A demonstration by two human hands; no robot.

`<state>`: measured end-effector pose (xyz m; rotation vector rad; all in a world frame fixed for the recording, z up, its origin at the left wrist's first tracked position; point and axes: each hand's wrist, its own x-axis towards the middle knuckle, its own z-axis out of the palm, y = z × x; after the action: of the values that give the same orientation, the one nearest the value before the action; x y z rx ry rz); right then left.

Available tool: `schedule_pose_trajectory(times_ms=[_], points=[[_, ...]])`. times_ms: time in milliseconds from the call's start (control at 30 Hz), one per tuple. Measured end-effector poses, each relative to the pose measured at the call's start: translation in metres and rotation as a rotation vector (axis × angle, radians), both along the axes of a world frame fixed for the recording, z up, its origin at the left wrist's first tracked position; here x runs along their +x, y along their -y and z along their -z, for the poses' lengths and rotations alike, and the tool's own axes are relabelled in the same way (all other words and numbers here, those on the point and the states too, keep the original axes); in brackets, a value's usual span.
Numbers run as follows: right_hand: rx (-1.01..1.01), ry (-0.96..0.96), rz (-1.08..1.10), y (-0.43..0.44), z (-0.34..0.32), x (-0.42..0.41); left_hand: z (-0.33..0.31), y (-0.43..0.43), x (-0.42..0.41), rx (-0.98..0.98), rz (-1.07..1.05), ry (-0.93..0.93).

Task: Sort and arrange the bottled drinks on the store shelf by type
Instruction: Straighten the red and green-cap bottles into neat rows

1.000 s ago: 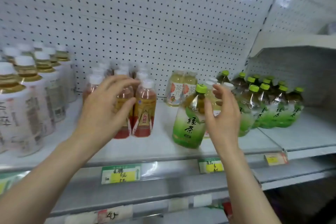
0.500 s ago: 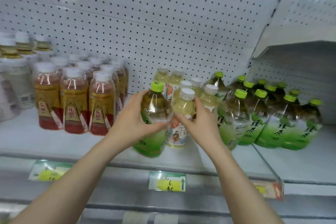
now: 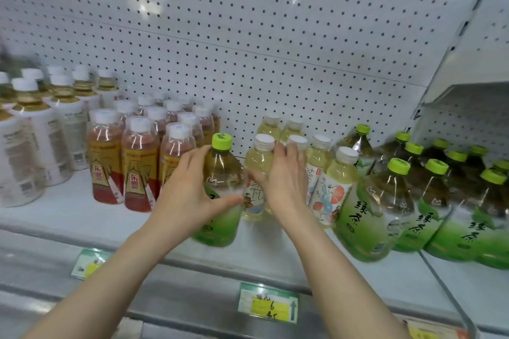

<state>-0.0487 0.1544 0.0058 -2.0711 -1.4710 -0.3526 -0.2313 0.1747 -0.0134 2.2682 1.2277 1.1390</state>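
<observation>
Grip first: the left hand [image 3: 187, 192] curls round a green-capped clear plastic green-tea bottle [image 3: 221, 173] at the front edge of the white shelf [image 3: 68, 217]. The right hand [image 3: 285, 184] clasps a white-capped pale-yellow drink bottle [image 3: 260, 158] just beside it. The green-tea bottle looks mid-sort. Next, I'd judge, it must clear the pale bottles and join the green-capped group [image 3: 360, 217] at right.

left hand [image 3: 190, 195]: arm extended, thumb and fingers curled, gripping | right hand [image 3: 283, 181]: arm extended, fingers curled, gripping
</observation>
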Motion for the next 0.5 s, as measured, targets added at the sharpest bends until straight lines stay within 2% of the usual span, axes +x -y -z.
schedule_pose_trajectory(times_ms=[100,233,300,400,500], points=[[-0.050,0.024,-0.027,0.002,-0.006,0.007,-0.004,0.004,-0.008,0.010,0.013,-0.051],[0.126,-0.121,-0.092,0.016,-0.043,0.047,-0.040,-0.001,-0.015,0.262,-0.028,0.041],[0.033,-0.060,-0.052,0.015,-0.063,0.066,-0.072,-0.009,-0.005,0.342,0.045,0.037],[-0.266,-0.050,-0.072,0.005,-0.071,0.070,-0.113,-0.035,0.026,0.232,0.241,-0.196],[-0.334,-0.047,-0.109,-0.011,-0.071,0.071,-0.131,-0.063,0.060,-0.019,0.402,-0.571]])
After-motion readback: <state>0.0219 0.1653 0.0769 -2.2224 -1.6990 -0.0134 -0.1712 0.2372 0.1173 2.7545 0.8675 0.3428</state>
